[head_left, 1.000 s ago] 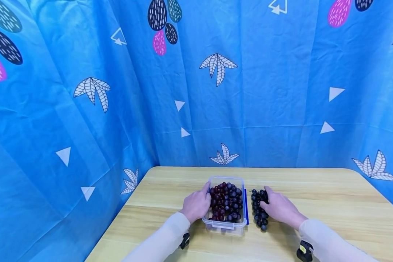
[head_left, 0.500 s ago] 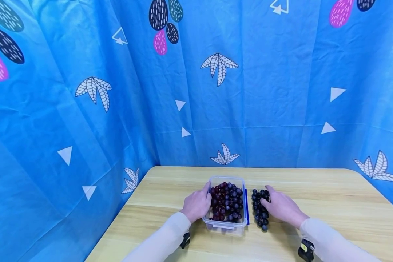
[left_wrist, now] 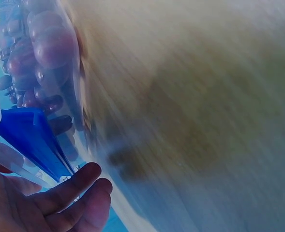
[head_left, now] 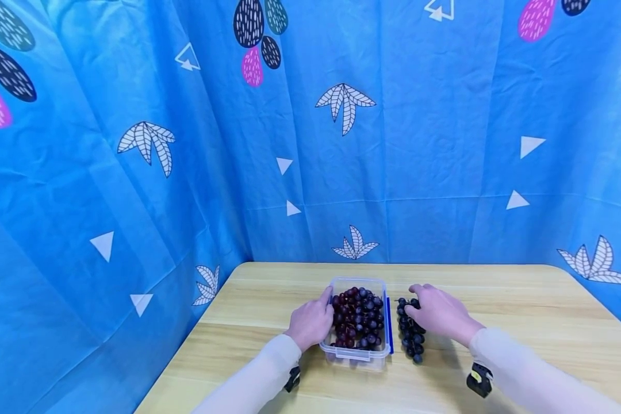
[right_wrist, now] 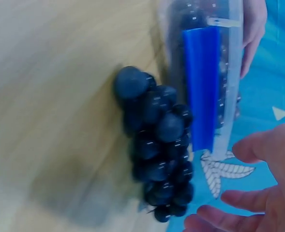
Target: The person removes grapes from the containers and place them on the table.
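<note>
A clear plastic container [head_left: 356, 355] with blue side latches holds dark red and purple grapes [head_left: 359, 322]. My left hand [head_left: 312, 324] grips its left rim; in the left wrist view the fingertips [left_wrist: 96, 171] lie beside a blue latch [left_wrist: 33, 140]. To the right of the container, a bunch of black grapes [head_left: 413, 342] lies on the table. My right hand [head_left: 440, 310] hovers over the far end of that bunch. In the right wrist view its fingers and thumb are spread, with a gap between them and the black grapes [right_wrist: 157, 150].
The light wooden table [head_left: 522, 322] has rounded far corners. Behind it and to the left hangs a blue patterned curtain [head_left: 429, 144]. A dark blue latch [head_left: 390, 328] sticks out on the container's right side, close to the bunch.
My right hand has moved slightly forward and left and lifted off the black grapes, leaving more of the bunch showing. My left hand and the container stay where they were.
</note>
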`<move>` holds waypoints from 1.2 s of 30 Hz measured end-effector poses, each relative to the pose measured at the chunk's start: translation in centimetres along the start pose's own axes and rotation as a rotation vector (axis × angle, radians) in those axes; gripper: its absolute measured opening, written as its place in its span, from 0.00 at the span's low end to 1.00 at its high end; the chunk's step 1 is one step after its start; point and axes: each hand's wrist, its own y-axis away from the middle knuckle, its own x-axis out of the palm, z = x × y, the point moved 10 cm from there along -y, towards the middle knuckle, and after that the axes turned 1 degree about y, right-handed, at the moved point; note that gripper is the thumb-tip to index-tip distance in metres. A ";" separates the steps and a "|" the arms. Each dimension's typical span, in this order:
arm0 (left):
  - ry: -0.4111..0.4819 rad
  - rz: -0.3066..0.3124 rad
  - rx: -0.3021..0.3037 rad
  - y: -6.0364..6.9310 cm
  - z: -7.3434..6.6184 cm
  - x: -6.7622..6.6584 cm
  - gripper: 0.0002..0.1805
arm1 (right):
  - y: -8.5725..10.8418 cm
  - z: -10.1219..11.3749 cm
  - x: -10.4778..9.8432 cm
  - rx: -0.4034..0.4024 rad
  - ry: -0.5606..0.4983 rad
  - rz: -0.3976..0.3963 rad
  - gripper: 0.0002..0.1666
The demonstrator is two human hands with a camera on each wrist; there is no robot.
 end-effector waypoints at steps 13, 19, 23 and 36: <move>-0.008 -0.016 0.011 -0.1 -0.1 -0.1 0.29 | -2.4 5.0 -0.6 -0.156 -0.047 0.094 0.28; -0.009 -0.009 0.002 0.0 0.0 -0.1 0.30 | -3.8 6.7 0.3 -0.164 -0.068 0.179 0.29; 0.010 0.006 -0.001 0.1 -0.2 -0.1 0.30 | -4.8 7.6 0.9 -0.154 -0.083 0.237 0.30; -0.008 -0.004 -0.007 0.1 -0.2 -0.4 0.30 | -7.2 9.4 2.9 -0.147 -0.097 0.380 0.32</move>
